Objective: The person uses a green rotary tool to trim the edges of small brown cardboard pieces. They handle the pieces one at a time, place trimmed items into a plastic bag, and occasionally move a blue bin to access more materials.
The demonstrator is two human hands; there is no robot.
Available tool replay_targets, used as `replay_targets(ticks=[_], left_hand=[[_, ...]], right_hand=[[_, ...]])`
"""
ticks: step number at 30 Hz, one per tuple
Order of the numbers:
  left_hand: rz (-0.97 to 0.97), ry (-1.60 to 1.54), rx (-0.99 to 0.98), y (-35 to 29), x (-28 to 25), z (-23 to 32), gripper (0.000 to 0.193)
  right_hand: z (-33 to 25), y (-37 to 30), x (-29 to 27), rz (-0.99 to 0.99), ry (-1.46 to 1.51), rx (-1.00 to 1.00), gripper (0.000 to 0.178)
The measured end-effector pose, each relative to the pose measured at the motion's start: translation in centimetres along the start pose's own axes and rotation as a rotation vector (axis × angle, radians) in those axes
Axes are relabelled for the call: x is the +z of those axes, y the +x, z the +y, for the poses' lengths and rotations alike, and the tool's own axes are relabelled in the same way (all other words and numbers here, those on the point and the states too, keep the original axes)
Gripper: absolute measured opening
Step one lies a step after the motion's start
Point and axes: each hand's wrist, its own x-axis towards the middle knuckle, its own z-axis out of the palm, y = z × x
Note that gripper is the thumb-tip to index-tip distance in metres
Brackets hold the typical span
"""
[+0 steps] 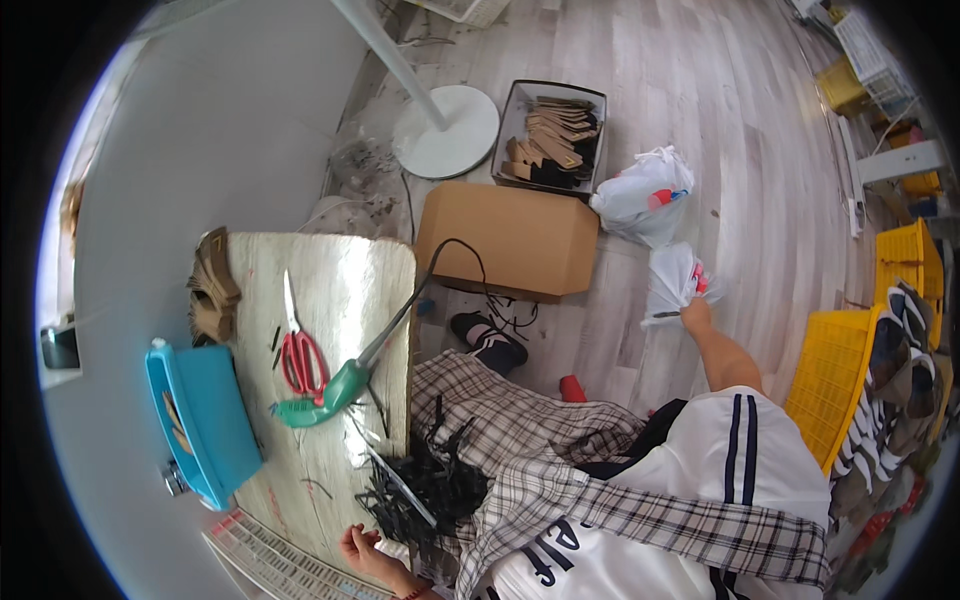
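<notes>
My right hand (697, 314) reaches down to the floor at a small white plastic bag (672, 282) with something pink-red inside. Its fingers look closed; a thin dark piece sticks out to their left, too small to name. By the near edge of the table, my left hand (360, 546) is loosely curled with its fingers apart, and nothing shows in it. Just beyond it lies a heap of black strips (420, 495) with a slim metal tool (405, 490) across it. Red-handled scissors (302, 360) and a green corded hand tool (330, 398) rest on the table (330, 262).
A blue bin (205, 420) and brown cut pieces (214, 285) stand at the table's left. Beyond are a brown carton (508, 238), a box of brown pieces (552, 140), a second white bag (645, 200) and a white pole base (445, 130). Yellow baskets (825, 380) stand right.
</notes>
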Motion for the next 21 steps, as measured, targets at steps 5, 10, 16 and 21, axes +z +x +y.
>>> replay_targets(ticks=[5,10,16,21], left_hand=[[-0.027,0.047,0.005,0.9,1.3,-0.1,0.009],[-0.011,0.07,0.008,1.2,1.5,0.4,0.01],[0.021,0.046,-0.03,2.0,0.7,-0.9,0.008],[0.004,0.096,-0.015,3.7,0.3,-0.9,0.009]], right_hand=[[-0.8,-0.7,1.4,0.024,0.09,0.091,0.03],[-8.3,1.2,-4.4,0.273,0.034,0.111,0.058],[-19.7,9.8,-9.6,0.293,0.058,-0.325,0.071],[-17.8,17.9,-6.9,0.057,-0.364,-0.429,0.045]])
